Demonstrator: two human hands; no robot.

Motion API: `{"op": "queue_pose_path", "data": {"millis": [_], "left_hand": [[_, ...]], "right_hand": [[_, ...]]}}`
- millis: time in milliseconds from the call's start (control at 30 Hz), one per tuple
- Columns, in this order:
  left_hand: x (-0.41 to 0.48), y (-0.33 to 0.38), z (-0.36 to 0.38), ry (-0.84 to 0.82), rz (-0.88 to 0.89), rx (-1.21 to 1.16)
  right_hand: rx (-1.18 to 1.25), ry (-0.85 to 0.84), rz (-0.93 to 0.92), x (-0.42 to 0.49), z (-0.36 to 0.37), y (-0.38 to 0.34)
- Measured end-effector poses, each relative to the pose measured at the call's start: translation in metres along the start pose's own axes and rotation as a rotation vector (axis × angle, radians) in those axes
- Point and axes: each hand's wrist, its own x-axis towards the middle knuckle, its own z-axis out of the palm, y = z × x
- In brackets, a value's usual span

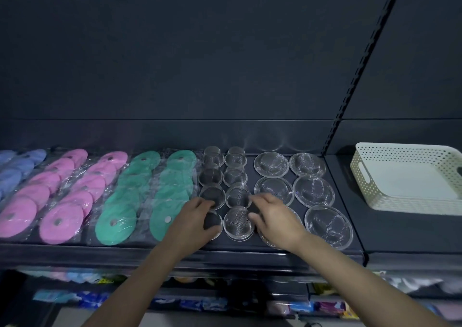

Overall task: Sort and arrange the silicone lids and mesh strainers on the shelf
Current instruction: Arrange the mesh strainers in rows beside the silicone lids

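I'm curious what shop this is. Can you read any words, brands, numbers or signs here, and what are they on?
No text here can be read.
The lids, strainers and basket: no print shows on them.
The packets on the shelf below: coloured print, too blurred to read.

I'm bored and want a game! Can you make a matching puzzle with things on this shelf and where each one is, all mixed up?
Things:
1. blue lids
2. pink lids
3. green lids
4. basket

Places:
A. far right
B. right beside the small strainers
C. far left
D. between the blue and green ones

Pairs: 1-C, 2-D, 3-B, 4-A
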Motion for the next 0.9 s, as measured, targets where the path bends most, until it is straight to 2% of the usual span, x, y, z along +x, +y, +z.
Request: {"op": "queue_pose_path", "data": {"millis": [100, 233, 400, 767, 900], "left_hand": [[0.0, 0.003, 0.0, 0.05, 0.049, -0.002], [0.004, 0.016, 0.004, 0.0, 0.117, 0.034], [0.013, 0.024, 0.013, -0.113, 0.102, 0.177], [0.018, 0.034, 0.007, -0.162, 0.068, 0.136], [0.017, 0.04, 0.003, -0.175, 0.04, 0.113]], "right_hand": [[-0.116, -0.038, 0.066, -0.011, -0.006, 0.021], [-0.169, -0.156, 0.171, -0.025, -0.006, 0.034], [-0.191, -0.114, 0.182, -0.029, 0.003, 0.032], [-0.154, -0.109, 0.191, -0.029, 0.003, 0.035], [-0.058, -0.083, 0.182, -0.034, -0.006, 0.036]]}}
